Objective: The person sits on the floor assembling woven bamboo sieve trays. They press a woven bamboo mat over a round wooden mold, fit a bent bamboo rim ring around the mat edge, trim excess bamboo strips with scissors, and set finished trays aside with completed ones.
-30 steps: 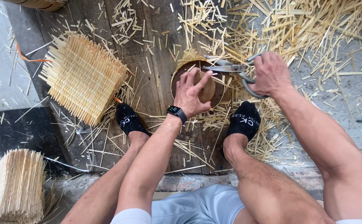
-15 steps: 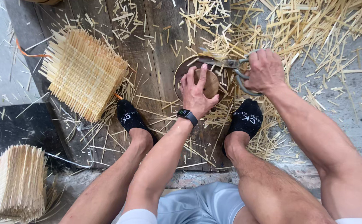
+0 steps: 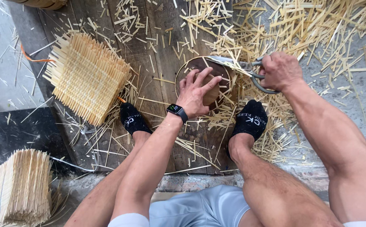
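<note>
Left hand (image 3: 197,90): palm down, fingers spread and slightly arched, fingertips pressing forward, thumb out to the right; wrist straight, banded; forearm bare, running down toward the body between the knees. Right hand (image 3: 280,70): closed in a fist, knuckles up, fingers curled tight, wrist slightly bent inward; forearm bare, extending back to the lower right, passing outside the right knee.
</note>
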Tool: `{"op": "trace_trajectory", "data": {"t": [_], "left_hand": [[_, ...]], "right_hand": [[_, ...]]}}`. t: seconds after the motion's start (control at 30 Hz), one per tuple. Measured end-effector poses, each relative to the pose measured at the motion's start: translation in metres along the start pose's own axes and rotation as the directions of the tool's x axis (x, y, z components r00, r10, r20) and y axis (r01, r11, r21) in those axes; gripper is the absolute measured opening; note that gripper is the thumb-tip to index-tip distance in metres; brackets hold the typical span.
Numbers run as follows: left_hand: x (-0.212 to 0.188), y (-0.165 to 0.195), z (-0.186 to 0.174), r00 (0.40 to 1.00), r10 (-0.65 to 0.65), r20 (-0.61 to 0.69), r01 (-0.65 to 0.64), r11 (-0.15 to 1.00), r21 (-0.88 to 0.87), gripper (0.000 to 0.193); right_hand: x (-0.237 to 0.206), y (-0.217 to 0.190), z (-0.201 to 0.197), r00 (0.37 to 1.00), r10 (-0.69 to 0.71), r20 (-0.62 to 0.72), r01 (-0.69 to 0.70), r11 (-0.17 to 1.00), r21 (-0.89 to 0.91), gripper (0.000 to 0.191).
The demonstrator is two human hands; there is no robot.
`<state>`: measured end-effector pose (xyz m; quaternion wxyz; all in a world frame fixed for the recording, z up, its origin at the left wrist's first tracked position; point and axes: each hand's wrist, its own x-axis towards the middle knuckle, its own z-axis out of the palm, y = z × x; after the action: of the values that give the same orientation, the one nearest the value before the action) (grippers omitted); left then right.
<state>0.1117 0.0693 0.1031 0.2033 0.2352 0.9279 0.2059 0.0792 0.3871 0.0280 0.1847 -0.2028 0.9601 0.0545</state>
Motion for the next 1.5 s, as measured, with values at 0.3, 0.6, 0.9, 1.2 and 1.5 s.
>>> {"op": "trace_trajectory", "data": {"t": [0.3, 0.6, 0.9, 1.2, 1.5], "left_hand": [[0.012, 0.010, -0.016, 0.975, 0.089, 0.201, -0.085, 0.996, -0.026, 0.095], [0.014, -0.036, 0.026, 0.862, -0.430, -0.269, 0.298, 0.858, -0.418, 0.061], [0.074, -0.046, 0.050, 0.689, -0.723, -0.061, 0.557, 0.581, -0.594, 0.040], [0.082, -0.028, 0.055, 0.706, -0.694, -0.142, 0.525, 0.648, -0.552, 0.035], [-0.026, -0.067, 0.072, 0.579, -0.802, 0.149, 0.517, 0.218, -0.828, 0.030]], "right_hand": [[-0.002, -0.010, -0.012, 0.935, -0.074, -0.347, 0.087, 0.996, 0.021, 0.048], [-0.017, 0.023, 0.005, 0.864, 0.502, -0.038, -0.447, 0.801, 0.399, 0.047], [-0.011, -0.048, -0.028, 0.875, 0.171, 0.453, -0.468, 0.063, 0.881, 0.033], [-0.004, -0.072, -0.019, 0.823, 0.328, 0.464, -0.495, 0.011, 0.869, 0.019], [-0.041, -0.080, -0.006, 0.835, 0.129, 0.535, -0.480, -0.306, 0.822, 0.028]]}}
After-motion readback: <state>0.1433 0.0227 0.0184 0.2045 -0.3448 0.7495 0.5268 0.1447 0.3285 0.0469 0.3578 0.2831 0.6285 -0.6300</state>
